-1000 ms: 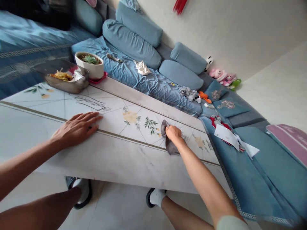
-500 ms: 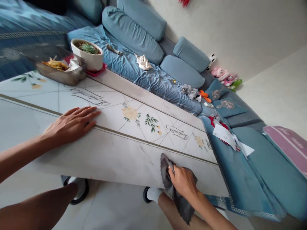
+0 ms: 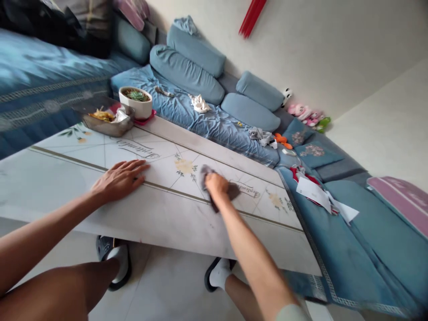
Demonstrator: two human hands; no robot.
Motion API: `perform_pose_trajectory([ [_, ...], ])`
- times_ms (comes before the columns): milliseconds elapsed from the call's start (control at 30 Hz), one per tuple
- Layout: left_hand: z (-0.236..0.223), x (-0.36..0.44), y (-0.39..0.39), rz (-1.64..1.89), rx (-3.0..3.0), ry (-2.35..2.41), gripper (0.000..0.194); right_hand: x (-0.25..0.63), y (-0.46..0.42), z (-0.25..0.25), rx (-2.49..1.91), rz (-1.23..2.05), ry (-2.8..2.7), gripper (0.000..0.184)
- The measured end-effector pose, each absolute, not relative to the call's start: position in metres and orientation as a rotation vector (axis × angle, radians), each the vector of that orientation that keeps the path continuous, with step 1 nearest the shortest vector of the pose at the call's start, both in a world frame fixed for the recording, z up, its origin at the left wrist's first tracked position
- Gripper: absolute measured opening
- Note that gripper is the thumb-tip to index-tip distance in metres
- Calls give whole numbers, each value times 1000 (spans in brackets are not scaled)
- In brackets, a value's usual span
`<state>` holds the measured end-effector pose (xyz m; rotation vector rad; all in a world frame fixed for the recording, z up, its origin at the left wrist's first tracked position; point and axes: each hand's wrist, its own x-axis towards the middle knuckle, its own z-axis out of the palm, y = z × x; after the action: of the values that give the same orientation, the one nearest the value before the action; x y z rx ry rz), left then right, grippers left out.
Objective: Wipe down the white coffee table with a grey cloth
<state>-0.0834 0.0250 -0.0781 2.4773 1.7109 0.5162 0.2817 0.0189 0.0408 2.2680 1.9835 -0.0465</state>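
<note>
Head view: a dark grey cloth (image 3: 234,191) is held against a marble-patterned tabletop (image 3: 160,214) by the right hand (image 3: 216,183). The cloth is soft, thin and crumpled, and it is bunched into loose folds. One corner is seen projecting beyond the fingers, a flap lies to the right of the hand, and a fold hangs under the wrist. The right grip is clenched on the cloth, though the hand is slightly blurred. The cloth lies on the printed middle of the tabletop, between a yellow flower motif (image 3: 184,166) and script lettering (image 3: 245,189), touching neither clearly. The left hand (image 3: 118,180) is laid open and flat on the tabletop, with its fingers spread and nothing grasped, well apart from the cloth. A metal tray of food (image 3: 107,127) and a white bowl holding a succulent (image 3: 135,103) are placed at the far left of the tabletop. Blue cushions (image 3: 250,111) are seen beyond its far edge.
</note>
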Motion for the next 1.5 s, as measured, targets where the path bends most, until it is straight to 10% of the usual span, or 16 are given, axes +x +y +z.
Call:
perform_pose_trajectory([
  [233,-74,-89,24,423,2484,1696,72,131,-99,-40,1795,-179,2803,37],
  [600,-74,-85,24,524,2481,1691,67,543,-149,37,2885,376,1040,37],
  [1000,-66,-85,20,417,2454,1744,71,167,-135,-75,2031,72,2821,36],
  [1333,-61,-83,13,457,2438,1725,70,483,-214,-73,2735,687,1891,56],
  [1500,-57,-79,11,474,2456,1736,67,407,-202,-83,2801,635,1834,50],
])
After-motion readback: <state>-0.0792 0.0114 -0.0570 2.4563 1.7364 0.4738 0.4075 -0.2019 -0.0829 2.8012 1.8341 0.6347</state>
